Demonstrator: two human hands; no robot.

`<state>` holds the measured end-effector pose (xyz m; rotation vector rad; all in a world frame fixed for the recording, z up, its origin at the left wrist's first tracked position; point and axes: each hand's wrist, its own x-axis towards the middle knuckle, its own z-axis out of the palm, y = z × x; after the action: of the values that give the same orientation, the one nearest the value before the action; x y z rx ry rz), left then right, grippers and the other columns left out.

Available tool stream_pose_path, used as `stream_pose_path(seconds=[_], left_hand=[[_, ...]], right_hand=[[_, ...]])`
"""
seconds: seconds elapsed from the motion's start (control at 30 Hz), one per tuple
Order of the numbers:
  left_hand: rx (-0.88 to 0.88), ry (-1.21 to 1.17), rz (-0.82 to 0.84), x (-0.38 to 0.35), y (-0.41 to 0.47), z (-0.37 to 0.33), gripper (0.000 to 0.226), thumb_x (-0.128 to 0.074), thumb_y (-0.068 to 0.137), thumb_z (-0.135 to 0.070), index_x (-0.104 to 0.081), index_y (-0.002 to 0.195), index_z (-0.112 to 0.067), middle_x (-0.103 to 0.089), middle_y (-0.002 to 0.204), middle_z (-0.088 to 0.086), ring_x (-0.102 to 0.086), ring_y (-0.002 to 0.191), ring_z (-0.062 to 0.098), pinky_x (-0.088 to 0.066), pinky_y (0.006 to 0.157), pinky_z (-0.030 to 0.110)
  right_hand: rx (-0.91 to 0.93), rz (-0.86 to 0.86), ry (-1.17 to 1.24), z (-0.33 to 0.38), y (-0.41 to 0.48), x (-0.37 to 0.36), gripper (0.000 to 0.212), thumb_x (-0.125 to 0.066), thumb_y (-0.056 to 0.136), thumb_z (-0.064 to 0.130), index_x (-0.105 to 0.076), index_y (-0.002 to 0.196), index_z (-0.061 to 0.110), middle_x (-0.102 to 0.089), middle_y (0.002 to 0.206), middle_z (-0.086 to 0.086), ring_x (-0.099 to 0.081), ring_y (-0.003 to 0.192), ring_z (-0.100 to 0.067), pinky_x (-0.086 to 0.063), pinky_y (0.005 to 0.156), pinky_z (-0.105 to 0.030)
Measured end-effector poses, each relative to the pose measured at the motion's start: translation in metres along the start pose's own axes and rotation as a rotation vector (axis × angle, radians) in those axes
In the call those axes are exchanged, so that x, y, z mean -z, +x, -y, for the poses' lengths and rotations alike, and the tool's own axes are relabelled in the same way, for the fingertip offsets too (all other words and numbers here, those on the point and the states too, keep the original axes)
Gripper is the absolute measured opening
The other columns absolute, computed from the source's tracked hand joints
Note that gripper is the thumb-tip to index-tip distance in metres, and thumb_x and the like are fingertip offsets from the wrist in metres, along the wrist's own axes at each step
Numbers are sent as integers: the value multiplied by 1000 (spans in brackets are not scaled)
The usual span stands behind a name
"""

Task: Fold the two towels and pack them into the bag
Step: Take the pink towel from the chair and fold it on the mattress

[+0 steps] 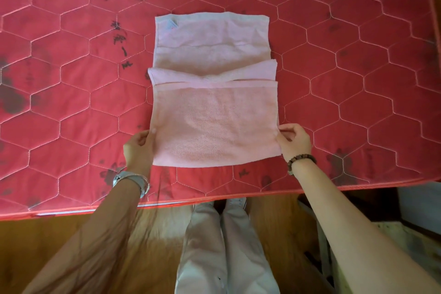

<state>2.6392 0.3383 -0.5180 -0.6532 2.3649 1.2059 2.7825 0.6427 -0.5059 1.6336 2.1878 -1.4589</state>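
A pink towel [214, 124] lies on the red quilted mattress [71, 93], partly folded, with a near panel laid over the rest and a crease across its middle. A small label shows at its far left corner. My left hand [139, 148] pinches the near panel's left edge. My right hand [294, 139] pinches its right edge. Both hands sit level with each other, holding the fold's sides. I see only pink towel cloth, and cannot tell whether it is one towel or two stacked. No bag is in view.
The mattress near edge [167, 204] runs across the frame just in front of my legs. Below it is wooden floor [47, 246]. A pale wooden frame or crate [393, 246] stands at the lower right beside my right arm.
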Motion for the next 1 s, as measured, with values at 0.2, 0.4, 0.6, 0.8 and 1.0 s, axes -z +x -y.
stream_pose_path(seconds=[0.2, 0.4, 0.6, 0.8, 1.0], left_hand=[[-75, -12, 18, 16, -15, 3, 28, -63, 97, -23, -69, 113, -1, -66, 88, 4, -58, 77, 15, -44, 63, 16], [-70, 45, 107, 30, -24, 25, 22, -65, 96, -22, -70, 109, -4, -68, 83, 0, -58, 68, 7, -46, 53, 6], [-53, 35, 150, 37, -34, 36, 17, -67, 93, -25, -70, 102, -11, -66, 77, -5, -55, 66, 9, -45, 52, 5], [-111, 82, 233, 47, -38, 44, 8, -69, 92, -25, -67, 84, -27, -65, 76, 2, -50, 65, 16, -42, 60, 20], [-85, 203, 301, 39, -31, 52, 8, -68, 93, -17, -68, 101, -15, -68, 88, -3, -60, 76, 15, -53, 76, 22]], right_hand=[[67, -36, 11, -11, -17, 15, 14, -64, 92, 11, -59, 104, 16, -63, 89, 8, -60, 80, -2, -47, 72, -17], [50, -7, -45, -29, -32, 18, 18, -64, 92, 15, -59, 110, 13, -64, 96, 2, -59, 83, -9, -45, 70, -18], [56, 2, -30, -37, -40, 22, 19, -66, 92, 17, -58, 108, 16, -63, 92, 8, -60, 84, -7, -45, 73, -16], [119, 49, -102, -48, -46, 36, 18, -67, 90, 14, -58, 106, 14, -62, 93, 7, -57, 85, 2, -43, 78, -14], [25, 135, -128, -51, -42, 34, 27, -71, 86, 11, -59, 110, 13, -64, 92, 6, -60, 85, -7, -48, 79, -22]])
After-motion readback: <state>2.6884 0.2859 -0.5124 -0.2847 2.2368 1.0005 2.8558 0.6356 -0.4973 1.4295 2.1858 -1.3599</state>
